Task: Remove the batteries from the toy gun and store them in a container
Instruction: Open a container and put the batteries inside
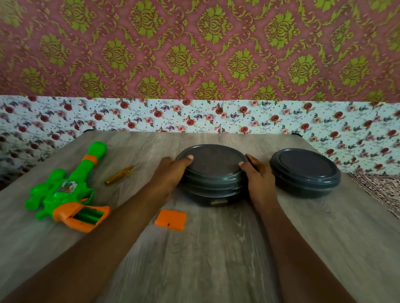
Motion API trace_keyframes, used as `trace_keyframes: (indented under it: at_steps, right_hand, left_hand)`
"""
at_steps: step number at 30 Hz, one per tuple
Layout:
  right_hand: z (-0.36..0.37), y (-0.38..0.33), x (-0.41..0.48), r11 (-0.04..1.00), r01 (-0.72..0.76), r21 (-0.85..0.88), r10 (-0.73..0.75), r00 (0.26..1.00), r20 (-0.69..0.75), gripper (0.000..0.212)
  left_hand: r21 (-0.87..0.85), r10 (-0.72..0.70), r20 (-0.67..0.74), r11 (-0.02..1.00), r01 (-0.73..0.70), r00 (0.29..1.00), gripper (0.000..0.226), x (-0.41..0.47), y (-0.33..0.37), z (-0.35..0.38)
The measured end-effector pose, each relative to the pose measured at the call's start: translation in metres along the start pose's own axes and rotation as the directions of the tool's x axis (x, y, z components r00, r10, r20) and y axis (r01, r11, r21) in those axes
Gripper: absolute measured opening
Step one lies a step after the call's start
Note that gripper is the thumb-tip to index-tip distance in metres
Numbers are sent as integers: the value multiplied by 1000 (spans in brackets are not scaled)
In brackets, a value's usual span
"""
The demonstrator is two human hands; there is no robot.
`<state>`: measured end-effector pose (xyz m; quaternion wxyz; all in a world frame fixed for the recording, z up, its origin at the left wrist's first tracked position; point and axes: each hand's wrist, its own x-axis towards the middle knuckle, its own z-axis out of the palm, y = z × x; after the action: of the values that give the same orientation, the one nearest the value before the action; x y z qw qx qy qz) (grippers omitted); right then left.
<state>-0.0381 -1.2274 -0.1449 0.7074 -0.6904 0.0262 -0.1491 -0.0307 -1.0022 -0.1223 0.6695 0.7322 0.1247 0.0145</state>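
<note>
A dark grey round container (213, 173) with its lid on sits mid-table. My left hand (170, 173) grips its left side, thumb on the lid rim. My right hand (257, 178) grips its right side the same way. A gold battery end (218, 202) shows through the container's lower wall. The green and orange toy gun (65, 190) lies at the left with its orange grip compartment open. Its orange battery cover (171, 219) lies loose near the container. A small yellow-handled screwdriver (120, 175) rests beside the gun.
A second dark grey lidded container (305, 173) stands to the right, close to my right hand. The wooden table (211, 257) backs onto a floral wall. A patterned cloth (388, 195) lies beyond the right edge.
</note>
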Motion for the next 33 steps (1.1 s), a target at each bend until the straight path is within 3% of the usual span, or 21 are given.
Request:
trace_keyframes:
  at_steps: [4,10,15,21,26,33]
  right_hand:
    - [0,-1,-1,991,-24,132,21,1000,22,54]
    - [5,-7,-6,982,82,170,-106,984,142,65]
    - [5,-4,-5,978,73,196,-109,977,183,60]
    - [7,-6,0,940,-123,318,50,972,230,65]
    - [8,-10,-2,929,-198,313,106,952,287,36]
    - [5,-8,0,934,-197,299,81,930,359,54]
  left_hand:
    - [-117,81,31,990,-77,996,62,7,-6,5]
    - [-264,210,175,951,-160,962,40,-9,0,7]
    - [-299,226,191,940,-163,955,52,-13,-1,3]
    - [-302,105,244,953,-27,964,54,-15,1,0]
    - [-264,38,247,964,30,968,53,-16,2,7]
    - [-296,63,370,954,53,927,75,-18,0,-1]
